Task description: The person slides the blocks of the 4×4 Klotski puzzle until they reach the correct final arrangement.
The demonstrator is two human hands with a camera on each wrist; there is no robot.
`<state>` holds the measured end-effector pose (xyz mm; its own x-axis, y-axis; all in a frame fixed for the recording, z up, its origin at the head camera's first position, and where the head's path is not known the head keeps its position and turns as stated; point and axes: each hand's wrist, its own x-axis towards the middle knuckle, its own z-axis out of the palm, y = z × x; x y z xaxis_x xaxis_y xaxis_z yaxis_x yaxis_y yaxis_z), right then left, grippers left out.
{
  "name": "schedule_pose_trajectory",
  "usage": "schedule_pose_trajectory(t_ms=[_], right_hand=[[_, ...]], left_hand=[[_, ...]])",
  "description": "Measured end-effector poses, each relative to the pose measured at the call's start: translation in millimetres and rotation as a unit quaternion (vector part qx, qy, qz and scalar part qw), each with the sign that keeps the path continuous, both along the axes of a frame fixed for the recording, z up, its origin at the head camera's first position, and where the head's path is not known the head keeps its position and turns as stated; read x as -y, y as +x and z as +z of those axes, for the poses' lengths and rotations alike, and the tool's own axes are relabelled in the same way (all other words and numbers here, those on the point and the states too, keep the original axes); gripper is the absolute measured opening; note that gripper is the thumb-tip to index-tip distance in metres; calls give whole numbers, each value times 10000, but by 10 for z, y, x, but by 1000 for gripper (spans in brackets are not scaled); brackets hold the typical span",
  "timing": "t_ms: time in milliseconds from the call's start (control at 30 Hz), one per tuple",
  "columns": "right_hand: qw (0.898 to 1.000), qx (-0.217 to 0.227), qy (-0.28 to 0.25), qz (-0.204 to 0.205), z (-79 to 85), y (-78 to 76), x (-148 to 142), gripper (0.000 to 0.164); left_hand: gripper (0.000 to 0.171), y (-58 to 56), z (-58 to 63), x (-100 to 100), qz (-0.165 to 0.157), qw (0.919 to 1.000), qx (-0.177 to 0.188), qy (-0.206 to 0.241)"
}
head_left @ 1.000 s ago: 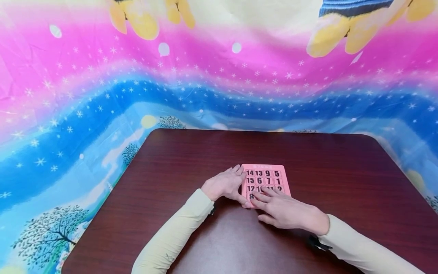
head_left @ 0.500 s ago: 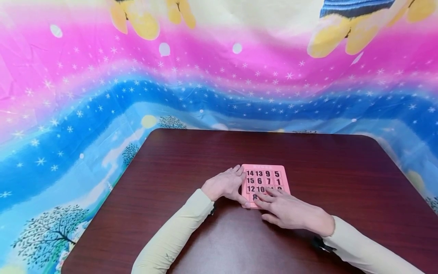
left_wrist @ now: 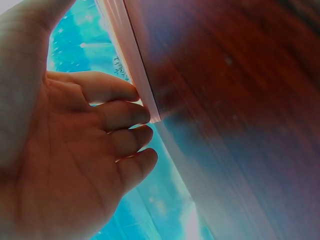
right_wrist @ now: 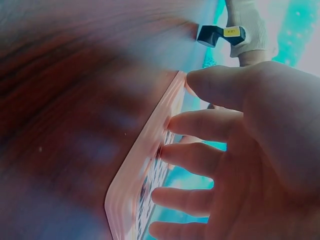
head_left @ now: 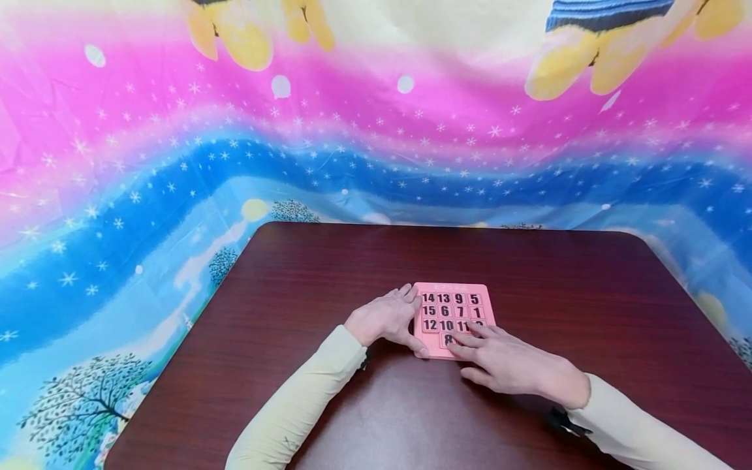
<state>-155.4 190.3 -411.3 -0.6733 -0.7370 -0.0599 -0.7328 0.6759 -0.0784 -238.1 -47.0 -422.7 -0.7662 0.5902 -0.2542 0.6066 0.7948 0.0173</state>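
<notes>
A pink number sliding puzzle [head_left: 493, 307] lies flat on the table, its tiles marked with black numbers. My left hand [head_left: 388, 316] rests along its left side, with the fingers at the upper left edge and the thumb at the lower left corner. From the right, my right hand [head_left: 505, 358] reaches over the lower rows, its extended fingertips touching the tiles. One fingertip is on the 8 tile [head_left: 448, 340] in the bottom row, and a bare pink slot shows to its left. My right fingers hide the rest of that row and part of the row above.
The dark brown wooden table [head_left: 329, 261] has rounded far corners. Behind and beside it hangs a colourful printed cloth [head_left: 376, 143] with snowflakes and trees. A black wrist device [right_wrist: 220, 35] with a yellow label shows on the left sleeve in the right wrist view.
My right hand has slid to the right, and the 8 tile has shifted right with it, uncovering the slot at the bottom left. My left hand has stayed in place.
</notes>
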Motion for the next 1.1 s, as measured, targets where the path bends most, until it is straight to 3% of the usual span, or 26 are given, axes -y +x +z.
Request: schedule_pose_trajectory(t_ms=[233,533,1100], right_hand=[[9999,-37,34,150,41,-60,12,44],[9988,-209,-304,311,37,-238,118,46],[9992,197,-303,145,-46,-363,199,46]], left_hand=[[120,-1,-15,12,-20,10000,23,41],[119,8,-8,18,18,9999,83,121],[118,5,30,-12,-9,10000,79,-2]])
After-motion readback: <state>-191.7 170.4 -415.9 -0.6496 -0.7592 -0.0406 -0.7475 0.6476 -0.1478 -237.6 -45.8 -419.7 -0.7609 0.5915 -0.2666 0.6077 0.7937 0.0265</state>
